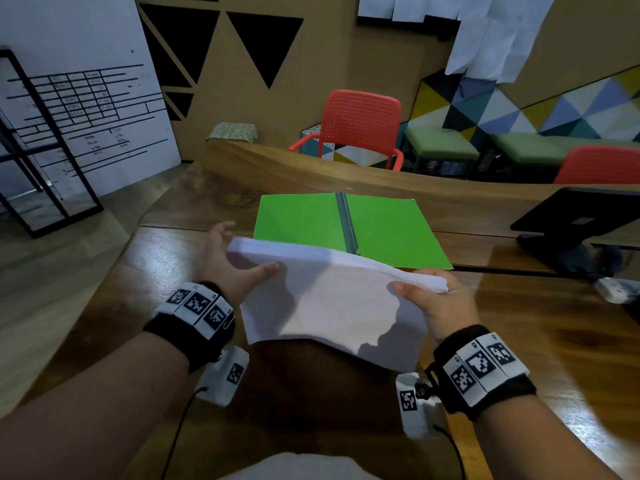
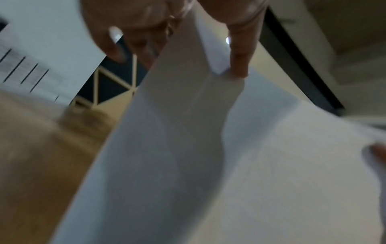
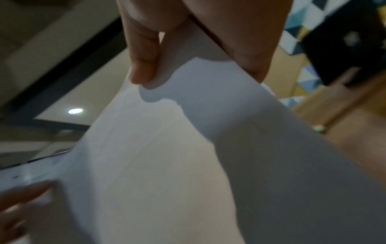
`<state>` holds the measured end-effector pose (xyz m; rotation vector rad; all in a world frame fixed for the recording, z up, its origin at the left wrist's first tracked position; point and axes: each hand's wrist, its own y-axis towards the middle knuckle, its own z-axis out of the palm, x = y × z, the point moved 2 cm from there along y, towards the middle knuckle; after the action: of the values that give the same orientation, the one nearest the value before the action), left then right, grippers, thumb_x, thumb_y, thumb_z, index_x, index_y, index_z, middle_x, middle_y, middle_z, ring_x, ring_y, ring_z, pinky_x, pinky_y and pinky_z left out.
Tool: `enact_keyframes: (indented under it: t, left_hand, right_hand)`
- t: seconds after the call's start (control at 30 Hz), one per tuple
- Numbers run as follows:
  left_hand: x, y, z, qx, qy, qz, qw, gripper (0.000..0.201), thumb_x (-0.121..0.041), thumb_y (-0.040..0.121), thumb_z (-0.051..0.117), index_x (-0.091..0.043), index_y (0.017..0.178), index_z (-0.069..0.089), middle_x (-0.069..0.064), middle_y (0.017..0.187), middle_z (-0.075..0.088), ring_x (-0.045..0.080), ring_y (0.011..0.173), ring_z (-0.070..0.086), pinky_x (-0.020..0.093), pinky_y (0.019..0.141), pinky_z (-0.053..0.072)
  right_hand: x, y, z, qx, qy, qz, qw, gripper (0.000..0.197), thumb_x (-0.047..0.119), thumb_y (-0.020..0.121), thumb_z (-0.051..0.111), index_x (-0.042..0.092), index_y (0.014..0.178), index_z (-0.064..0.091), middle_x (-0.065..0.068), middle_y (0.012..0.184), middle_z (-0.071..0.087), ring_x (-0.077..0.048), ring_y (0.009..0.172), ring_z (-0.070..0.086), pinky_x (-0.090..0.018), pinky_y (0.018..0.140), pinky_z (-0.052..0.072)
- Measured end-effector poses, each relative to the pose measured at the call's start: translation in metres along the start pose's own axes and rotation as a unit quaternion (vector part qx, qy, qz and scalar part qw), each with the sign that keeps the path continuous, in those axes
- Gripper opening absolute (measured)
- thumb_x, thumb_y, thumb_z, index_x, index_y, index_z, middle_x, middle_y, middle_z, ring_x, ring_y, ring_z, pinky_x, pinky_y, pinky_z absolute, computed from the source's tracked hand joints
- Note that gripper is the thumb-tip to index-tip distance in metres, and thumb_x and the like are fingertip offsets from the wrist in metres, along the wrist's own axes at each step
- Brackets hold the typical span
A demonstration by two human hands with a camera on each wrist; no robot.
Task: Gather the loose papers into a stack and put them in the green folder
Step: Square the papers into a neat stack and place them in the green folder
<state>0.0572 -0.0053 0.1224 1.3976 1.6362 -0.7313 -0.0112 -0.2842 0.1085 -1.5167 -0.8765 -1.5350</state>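
A stack of white papers (image 1: 332, 299) hangs lifted above the wooden table (image 1: 540, 341), sagging in the middle. My left hand (image 1: 239, 268) pinches its left edge, thumb on top and fingers underneath. My right hand (image 1: 433, 296) pinches the right edge the same way. Beyond the papers the green folder (image 1: 304, 216) lies open and flat on the table, a dark spine down its middle; the stack's far edge covers its near part. The left wrist view shows the paper stack (image 2: 208, 165) under my thumb. The right wrist view shows the same sheets (image 3: 188, 156) gripped from the other side.
A black laptop or stand (image 1: 575, 216) sits at the table's right, with a small white device (image 1: 616, 289) near it. Red chairs (image 1: 360, 126) stand behind the table's far edge. A black metal frame (image 1: 45, 161) and a whiteboard stand on the left.
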Motion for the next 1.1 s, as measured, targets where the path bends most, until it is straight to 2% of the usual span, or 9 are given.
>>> enact_keyframes:
  t: [0.07, 0.17, 0.3, 0.5, 0.63, 0.73, 0.83, 0.93, 1.1]
  left_hand:
    - [-0.027, -0.009, -0.006, -0.008, 0.155, 0.114, 0.981, 0.107, -0.059, 0.048, 0.078, -0.03, 0.138, 0.028, -0.001, 0.144, 0.037, 0.02, 0.131, 0.037, 0.043, 0.112, 0.029]
    - [-0.077, -0.027, 0.005, 0.155, 0.254, 0.264, 0.917, 0.093, -0.063, 0.057, 0.069, -0.032, 0.138, 0.035, -0.005, 0.141, 0.044, 0.019, 0.128, 0.04, 0.048, 0.11, 0.031]
    - [-0.094, -0.038, 0.02, 0.297, 0.206, 0.288, 0.887, 0.023, -0.037, 0.081, 0.064, -0.015, 0.086, 0.069, -0.01, 0.062, 0.058, 0.01, 0.068, 0.056, 0.019, 0.058, 0.039]
    - [-0.074, -0.032, 0.005, 0.167, -0.013, 0.22, 0.961, 0.035, -0.028, 0.068, 0.075, -0.017, 0.041, 0.056, -0.015, 0.037, 0.047, -0.002, 0.039, 0.041, 0.011, 0.042, 0.029]
    - [-0.072, -0.028, -0.004, 0.103, -0.088, 0.14, 0.981, 0.029, -0.011, 0.073, 0.075, 0.013, 0.064, 0.063, 0.011, 0.063, 0.056, 0.007, 0.051, 0.045, 0.011, 0.042, 0.035]
    - [-0.063, -0.028, 0.003, 0.082, -0.143, 0.068, 0.984, 0.018, -0.014, 0.075, 0.074, -0.008, 0.062, 0.063, -0.01, 0.042, 0.061, 0.0, 0.04, 0.054, 0.004, 0.039, 0.039]
    - [-0.058, -0.034, 0.014, 0.067, -0.158, 0.029, 0.985, 0.007, -0.015, 0.077, 0.072, -0.013, 0.076, 0.065, -0.016, 0.044, 0.063, -0.007, 0.043, 0.057, 0.011, 0.047, 0.045]
    - [-0.058, -0.037, 0.019, 0.067, -0.179, 0.046, 0.981, 0.019, -0.01, 0.079, 0.069, -0.012, 0.097, 0.069, -0.005, 0.073, 0.065, -0.01, 0.055, 0.06, 0.011, 0.056, 0.048]
    - [-0.074, -0.034, 0.015, 0.083, -0.294, 0.069, 0.95, 0.019, -0.011, 0.084, 0.061, -0.025, 0.073, 0.069, -0.011, 0.063, 0.072, -0.004, 0.057, 0.063, 0.011, 0.053, 0.05]
  right_hand:
    - [0.021, -0.01, 0.012, 0.048, -0.039, -0.048, 0.997, 0.031, -0.004, 0.06, 0.081, 0.018, 0.061, 0.06, 0.01, 0.044, 0.059, -0.01, 0.05, 0.052, -0.019, 0.05, 0.043]
    - [0.063, -0.034, 0.038, 0.101, -0.154, -0.198, 0.963, 0.028, 0.005, 0.062, 0.083, 0.02, 0.058, 0.06, 0.012, 0.044, 0.056, -0.001, 0.046, 0.051, -0.009, 0.046, 0.038]
    - [0.094, -0.049, 0.052, 0.112, -0.24, -0.307, 0.914, 0.02, 0.017, 0.063, 0.082, 0.016, 0.06, 0.061, 0.001, 0.059, 0.06, -0.01, 0.059, 0.053, -0.023, 0.057, 0.044]
    - [0.084, -0.012, 0.004, 0.132, -0.413, -0.063, 0.899, 0.031, 0.026, 0.058, 0.086, 0.008, 0.078, 0.072, -0.011, 0.081, 0.073, -0.028, 0.081, 0.068, -0.042, 0.079, 0.054]
    - [0.076, -0.015, -0.014, 0.08, -0.126, 0.006, 0.989, 0.036, 0.006, 0.055, 0.082, 0.007, 0.089, 0.071, -0.01, 0.089, 0.075, -0.032, 0.092, 0.07, -0.045, 0.083, 0.057]
    - [0.073, -0.031, 0.006, 0.083, 0.171, -0.025, 0.982, 0.039, -0.002, 0.062, 0.068, 0.009, 0.099, 0.065, -0.008, 0.096, 0.074, -0.027, 0.092, 0.071, -0.04, 0.08, 0.058]
    - [0.063, -0.041, 0.027, 0.023, 0.12, -0.076, 0.99, 0.024, -0.003, 0.071, 0.07, 0.015, 0.085, 0.062, 0.001, 0.074, 0.071, -0.012, 0.063, 0.066, -0.028, 0.061, 0.055]
    - [0.051, -0.043, 0.033, -0.013, 0.028, -0.077, 0.997, 0.031, 0.007, 0.07, 0.076, 0.021, 0.069, 0.049, 0.002, 0.063, 0.057, -0.003, 0.046, 0.05, -0.019, 0.048, 0.043]
    - [0.055, -0.036, 0.027, -0.029, 0.056, -0.067, 0.996, 0.046, 0.067, 0.042, 0.076, 0.03, 0.055, 0.052, -0.004, 0.062, 0.044, -0.021, 0.06, 0.039, -0.031, 0.058, 0.033]
